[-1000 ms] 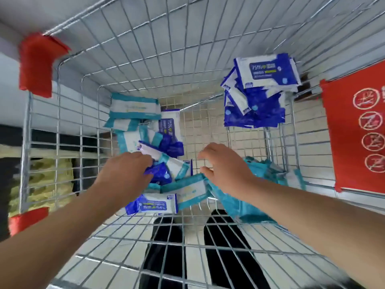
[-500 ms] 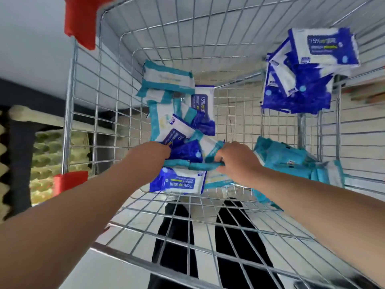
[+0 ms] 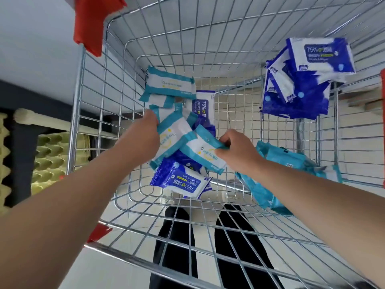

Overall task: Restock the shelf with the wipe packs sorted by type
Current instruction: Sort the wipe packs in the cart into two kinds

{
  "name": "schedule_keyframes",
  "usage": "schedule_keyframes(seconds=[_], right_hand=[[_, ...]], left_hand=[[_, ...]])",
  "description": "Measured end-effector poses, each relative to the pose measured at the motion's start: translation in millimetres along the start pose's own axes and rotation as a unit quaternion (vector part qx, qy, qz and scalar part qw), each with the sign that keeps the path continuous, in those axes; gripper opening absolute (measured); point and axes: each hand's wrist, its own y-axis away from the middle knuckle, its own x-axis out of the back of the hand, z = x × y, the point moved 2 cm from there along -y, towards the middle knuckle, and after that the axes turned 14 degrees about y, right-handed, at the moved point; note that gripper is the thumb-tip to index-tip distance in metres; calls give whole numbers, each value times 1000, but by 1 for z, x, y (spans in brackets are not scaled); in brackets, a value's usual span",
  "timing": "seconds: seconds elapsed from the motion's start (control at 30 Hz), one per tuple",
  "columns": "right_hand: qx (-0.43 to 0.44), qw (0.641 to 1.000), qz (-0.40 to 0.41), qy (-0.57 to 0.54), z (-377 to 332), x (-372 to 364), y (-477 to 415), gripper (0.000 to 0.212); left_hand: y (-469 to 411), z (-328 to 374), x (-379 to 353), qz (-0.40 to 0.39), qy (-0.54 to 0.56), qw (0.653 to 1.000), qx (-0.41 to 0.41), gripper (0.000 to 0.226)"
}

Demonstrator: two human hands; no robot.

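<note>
**Desk:** Head camera, looking down into the wire cart (image 3: 187, 38). What has changed?

**Photographer:** A second ago both hands were buried in the mixed heap (image 3: 205, 107). Now each has drawn a pack up out of it. The left hand (image 3: 143, 140) has its fingers curled round one teal-edged pack (image 3: 175, 136). The right hand (image 3: 239, 153) pinches the end of a second teal-edged pack (image 3: 204, 157), and the two packs overlap.

**Desk:** And for the sorting?

**Photographer:** By my reading, two packs of one type are bound for the teal pile (image 3: 277, 161) at the right wall, apart from the blue pile (image 3: 302, 97) at the far right. No shelf is in view, so restocking looks some way off.

**Desk:** Textures?

**Photographer:** They are flat, soft pouches in glossy film with crimped ends, lying on a rigid grid of bright steel wire. A blue alcohol-wipe pack (image 3: 179, 182) lies loose just below the hands.
</note>
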Motion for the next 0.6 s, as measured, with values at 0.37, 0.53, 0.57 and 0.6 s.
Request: schedule_keyframes(seconds=[0.37,0.53,0.57,0.6], right_hand=[[-36,988,84,-125,-3,47,-15,11],[-50,988,93,-117,-2,60,-26,14],[-51,989,86,-110,-2,60,-27,15],[-53,990,77,-106,-3,59,-28,16]], left_hand=[[-27,0,-5,45,49,996,66,30],[-38,7,-8,64,120,988,72,24],[-38,9,-5,66,116,988,73,22],[-38,11,-3,64,113,989,71,20]])
